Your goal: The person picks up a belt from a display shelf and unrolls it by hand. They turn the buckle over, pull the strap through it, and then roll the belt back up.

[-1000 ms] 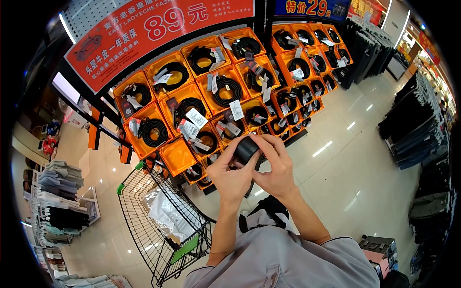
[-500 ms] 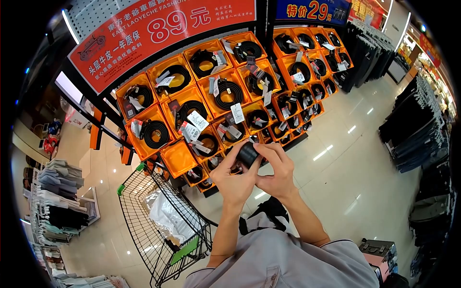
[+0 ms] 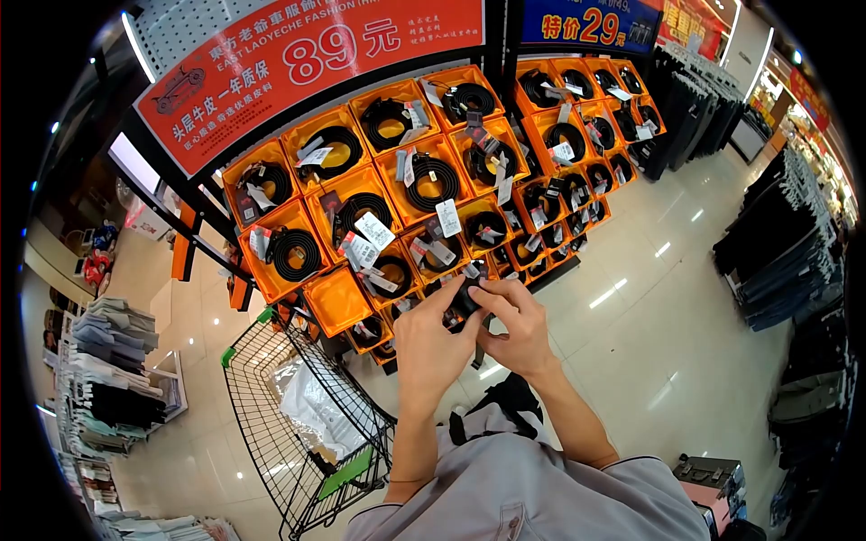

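Observation:
A tightly coiled black belt (image 3: 466, 296) is held up in front of my chest, between both hands. My left hand (image 3: 431, 341) grips it from the left, with its thumb and fingers closed on the coil. From the right, my right hand (image 3: 516, 326) pinches the same coil between thumb and fingers. My fingers cover much of the belt, and its buckle cannot be made out. Just beyond my hands, a display rack carries orange boxes (image 3: 338, 302), most with a coiled, tagged belt (image 3: 433, 185) inside.
A wire shopping cart (image 3: 262, 397) with a clear plastic-wrapped white item (image 3: 320, 406) stands at my left. Above the rack hangs a red price sign (image 3: 307, 68), with a blue sign (image 3: 586, 25) beside it. Hanging trousers (image 3: 776, 243) line the right; folded clothes (image 3: 113, 338) are at left.
The belt coil has turned in my hands, and less of its broad dark side shows. My left hand has rotated a little, showing more of its back. The cart has barely shifted in view.

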`<state>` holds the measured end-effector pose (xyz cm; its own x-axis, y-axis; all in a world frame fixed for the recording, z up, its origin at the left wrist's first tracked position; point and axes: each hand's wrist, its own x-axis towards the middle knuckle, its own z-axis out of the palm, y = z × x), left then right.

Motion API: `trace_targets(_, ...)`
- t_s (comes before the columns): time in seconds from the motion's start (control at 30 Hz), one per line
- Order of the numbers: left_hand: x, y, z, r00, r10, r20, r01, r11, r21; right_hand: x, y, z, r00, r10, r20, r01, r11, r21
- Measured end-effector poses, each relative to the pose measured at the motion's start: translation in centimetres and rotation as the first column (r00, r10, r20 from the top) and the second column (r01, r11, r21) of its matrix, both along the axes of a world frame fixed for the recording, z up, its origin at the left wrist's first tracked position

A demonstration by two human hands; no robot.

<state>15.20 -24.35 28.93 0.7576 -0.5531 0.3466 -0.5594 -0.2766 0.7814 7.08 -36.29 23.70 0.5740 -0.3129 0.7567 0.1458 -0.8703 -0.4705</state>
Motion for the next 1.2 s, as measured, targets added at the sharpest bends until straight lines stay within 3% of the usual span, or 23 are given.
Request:
trace_targets(0.07, 0.1, 0.1, -0.4, 0.986, -0.058, -0.159, 0.048, 0.997, -0.061, 0.1, 0.1, 0.0, 1.000, 0.006, 0.003, -0.006, 1.000, 0.006)
trace_targets(0.1, 0.2, 0.0, -0.9, 0.986, -0.051, -0.157, 0.042, 0.997, -0.062, 0.1, 0.1, 0.1, 1.000, -0.008, 0.012, 0.008, 1.000, 0.013)
trace_targets(0.17, 0.4, -0.2, -1.6, 0.944, -0.130, -0.302, 0.062, 0.972, -0.225, 0.0, 0.1, 0.6, 1.000, -0.019, 0.022, 0.019, 1.000, 0.017)
trace_targets(0.27, 0.4, 0.2, -1.5, 0.914, -0.201, -0.352, 0.086, 0.945, -0.316, -0.7, -0.5, 2.0, 0.997, 0.064, -0.051, -0.056, 0.988, 0.145)
trace_targets(0.33, 0.8, 0.6, -1.8, 0.905, -0.223, -0.363, 0.101, 0.940, -0.325, -1.3, -1.5, 3.2, 0.957, 0.265, -0.116, -0.209, 0.910, 0.358)
trace_targets(0.37, 1.0, 0.8, -1.9, 0.894, -0.244, -0.375, 0.115, 0.935, -0.334, -1.6, -2.1, 3.2, 0.957, 0.266, -0.115, -0.210, 0.910, 0.358)
trace_targets(0.43, 1.3, 1.2, -1.5, 0.875, -0.288, -0.389, 0.137, 0.918, -0.373, -1.9, -3.2, 2.9, 0.903, 0.409, -0.130, -0.306, 0.827, 0.472)
trace_targets(0.47, 1.3, 1.3, -1.4, 0.853, -0.334, -0.401, 0.158, 0.898, -0.411, -1.8, -3.4, 2.6, 0.882, 0.470, -0.047, -0.373, 0.753, 0.542)
trace_targets(0.5, 1.2, 1.3, -1.4, 0.854, -0.332, -0.400, 0.156, 0.898, -0.412, -2.0, -3.6, 2.6, 0.881, 0.471, -0.047, -0.374, 0.753, 0.541)
trace_targets(0.57, 1.3, 1.5, -1.3, 0.782, -0.477, -0.401, 0.245, 0.827, -0.505, -2.1, -3.9, 2.6, 0.824, 0.563, 0.063, -0.447, 0.578, 0.682)
trace_targets(0.6, 1.3, 1.5, -1.4, 0.785, -0.474, -0.399, 0.244, 0.829, -0.504, -2.2, -4.1, 2.3, 0.805, 0.583, 0.108, -0.480, 0.535, 0.695)
trace_targets(0.73, 1.4, 1.0, -1.9, 0.715, -0.555, -0.426, 0.227, 0.760, -0.609, -2.1, -4.0, 1.9, 0.802, 0.583, 0.128, -0.482, 0.506, 0.715)
trace_targets(0.8, 1.5, 0.7, -2.1, 0.710, -0.564, -0.422, 0.220, 0.747, -0.628, -1.9, -3.7, 1.2, 0.803, 0.558, 0.209, -0.468, 0.372, 0.802)
trace_targets(0.9, 1.4, 0.4, -2.8, 0.698, -0.577, -0.424, 0.175, 0.712, -0.680, -1.7, -3.2, 1.5, 0.804, 0.541, 0.247, -0.451, 0.284, 0.846)
trace_targets(1.03, 1.2, -0.2, -3.3, 0.666, -0.604, -0.438, 0.075, 0.638, -0.767, -1.2, -2.6, 2.1, 0.822, 0.503, 0.267, -0.428, 0.236, 0.873)
trace_targets(1.2, 1.5, -0.4, -3.7, 0.686, -0.585, -0.432, 0.051, 0.631, -0.774, -0.7, -1.9, 1.8, 0.863, 0.450, 0.230, -0.424, 0.397, 0.814)
